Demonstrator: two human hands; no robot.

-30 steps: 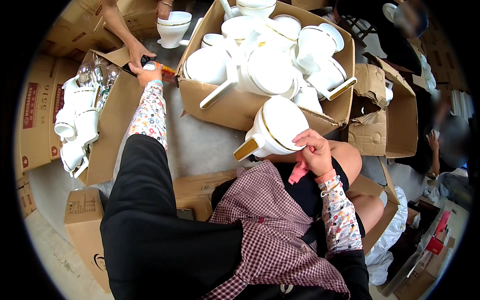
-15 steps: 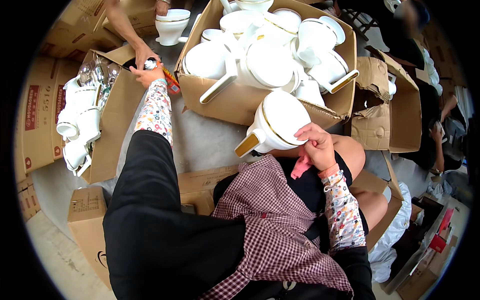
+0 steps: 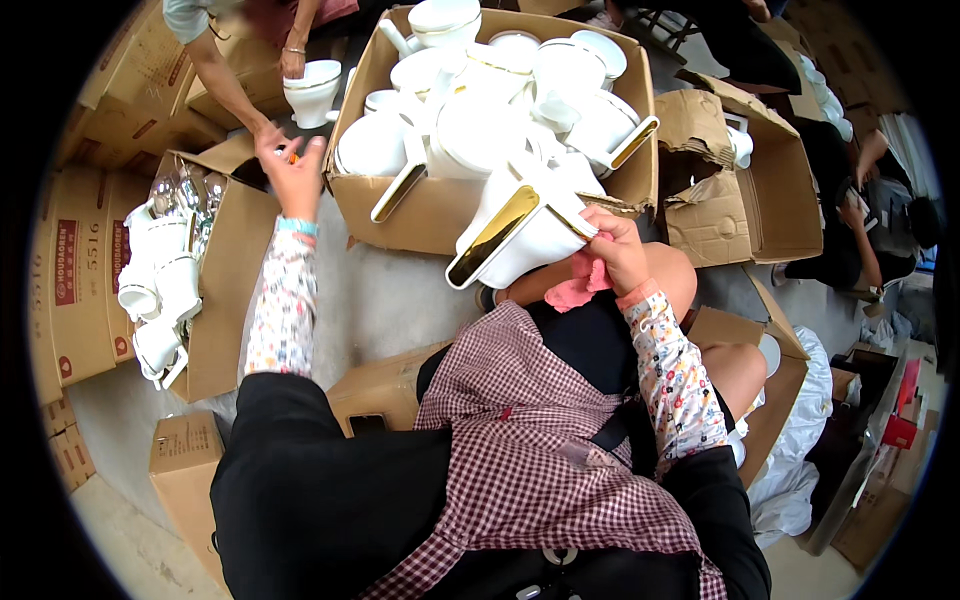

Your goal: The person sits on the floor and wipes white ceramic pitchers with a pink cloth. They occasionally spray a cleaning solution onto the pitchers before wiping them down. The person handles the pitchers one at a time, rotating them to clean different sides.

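Note:
My right hand (image 3: pixel 620 245) grips a tilted white ceramic vessel (image 3: pixel 495 250) with a broad gold band on its handle, plus a crumpled pink cloth (image 3: pixel 572 290). My left hand (image 3: pixel 293 178) is raised at the upper left with thumb and fingers apart, close to a co-worker's hand (image 3: pixel 266 138); a small orange object (image 3: pixel 290 155) shows partly behind my fingers. Beyond my right hand, a large carton (image 3: pixel 420 215) is piled with white ceramic pieces (image 3: pixel 455 135). The co-worker's other hand (image 3: pixel 294 62) is at a white cup-shaped piece (image 3: pixel 311 92).
A carton (image 3: pixel 220 330) on the left holds white and silvery wares (image 3: pixel 165 245). A torn carton (image 3: pixel 785 215), white plastic sheeting (image 3: pixel 795 450) and other people (image 3: pixel 865 210) are on the right. Closed cartons (image 3: pixel 185 470) lie beside me on the floor (image 3: pixel 360 300).
My left fingers have loosened; the orange can they held is now mostly hidden by the hands. The vessel in my right hand has turned, its gold handle now facing up.

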